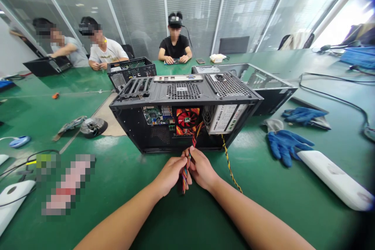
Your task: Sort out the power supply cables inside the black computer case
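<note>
An open black computer case point(181, 93) lies on its side on the green table point(146, 211), showing a motherboard, a red fan point(186, 119) and a grey power supply point(224, 119). A bundle of multicoloured power cables point(185, 174) runs out of the case towards me. My left hand point(171, 172) and my right hand point(202, 168) meet just in front of the case opening, both closed around this bundle. A yellow-black twisted cable point(230, 166) trails from the power supply past my right wrist.
Blue gloves point(285, 144) and a white oblong object point(334, 179) lie to the right. The case's side panel point(263, 82) sits behind. A round part point(93, 127) and white devices lie left. A second case point(130, 71) stands farther back. Three people sit at the far side.
</note>
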`<state>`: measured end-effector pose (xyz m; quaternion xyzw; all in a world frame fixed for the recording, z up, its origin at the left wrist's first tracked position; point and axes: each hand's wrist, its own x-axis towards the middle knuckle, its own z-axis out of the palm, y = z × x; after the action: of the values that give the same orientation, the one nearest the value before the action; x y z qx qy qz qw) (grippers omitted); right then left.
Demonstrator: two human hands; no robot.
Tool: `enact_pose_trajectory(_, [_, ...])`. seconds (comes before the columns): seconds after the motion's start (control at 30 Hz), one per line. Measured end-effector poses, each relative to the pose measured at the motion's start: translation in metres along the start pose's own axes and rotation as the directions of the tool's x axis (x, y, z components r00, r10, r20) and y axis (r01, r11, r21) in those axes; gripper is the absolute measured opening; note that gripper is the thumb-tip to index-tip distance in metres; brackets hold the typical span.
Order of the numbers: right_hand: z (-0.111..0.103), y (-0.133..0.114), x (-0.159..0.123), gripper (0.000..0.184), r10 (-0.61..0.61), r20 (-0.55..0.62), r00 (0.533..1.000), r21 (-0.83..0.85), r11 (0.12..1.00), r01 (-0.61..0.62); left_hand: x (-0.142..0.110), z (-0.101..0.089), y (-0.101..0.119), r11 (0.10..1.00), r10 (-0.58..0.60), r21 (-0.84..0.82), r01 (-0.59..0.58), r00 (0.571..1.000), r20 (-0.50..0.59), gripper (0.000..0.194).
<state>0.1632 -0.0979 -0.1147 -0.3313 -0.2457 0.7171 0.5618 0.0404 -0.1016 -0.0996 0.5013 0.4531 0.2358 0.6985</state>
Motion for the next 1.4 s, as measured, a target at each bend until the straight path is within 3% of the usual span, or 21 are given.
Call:
enact_pose_trajectory(0.1, [0.0,-0.001,-0.002,0.034,0.065,0.032,0.997,-0.016,0.998,-0.064,0.001,-0.005,0.0,0.948,-0.045,-0.306,0.09,0.988,0.151,0.037])
enact_pose_trajectory(0.27, [0.0,-0.002,-0.003,0.036,0.084,0.063,0.994,-0.003,0.996,-0.084,0.002,-0.01,-0.004,0.87,-0.003,-0.476,0.131,0.966,0.26,0.028])
enact_pose_trajectory(0.4, [-0.001,-0.002,-0.002,0.032,0.086,0.08,0.993,0.045,0.995,-0.09,0.003,-0.006,-0.005,0.854,-0.027,-0.505,0.123,0.981,0.193,0.026])
enact_pose_trajectory(0.5, [-0.003,-0.001,-0.001,0.031,0.043,0.087,0.995,0.075,0.996,-0.049,0.002,-0.002,0.0,0.833,-0.109,-0.527,0.168,0.984,0.142,0.023])
enact_pose_trajectory(0.67, [-0.007,-0.001,0.0,0.03,0.043,0.13,0.991,0.096,0.994,-0.056,0.0,0.0,0.009,0.749,-0.212,-0.589,0.304,0.952,0.222,0.017])
enact_pose_trajectory(0.83, [-0.009,-0.002,0.0,0.029,0.08,0.16,0.984,0.111,0.989,-0.099,0.003,0.0,0.007,0.76,-0.16,-0.577,0.3,0.946,0.281,0.018])
enact_pose_trajectory(0.97, [-0.008,-0.003,0.0,0.029,0.082,0.188,0.979,0.127,0.986,-0.107,0.005,-0.001,0.003,0.778,-0.147,-0.568,0.271,0.956,0.255,0.019])
enact_pose_trajectory(1.17, [-0.007,-0.004,0.0,0.029,0.092,0.206,0.974,0.123,0.985,-0.119,0.005,-0.006,0.002,0.72,-0.19,-0.611,0.329,0.94,0.283,0.014])
enact_pose_trajectory(1.4, [-0.009,-0.003,0.001,0.027,0.112,0.216,0.97,0.175,0.973,-0.152,0.003,-0.003,0.006,0.647,-0.008,-0.696,0.312,0.915,0.403,0.018])
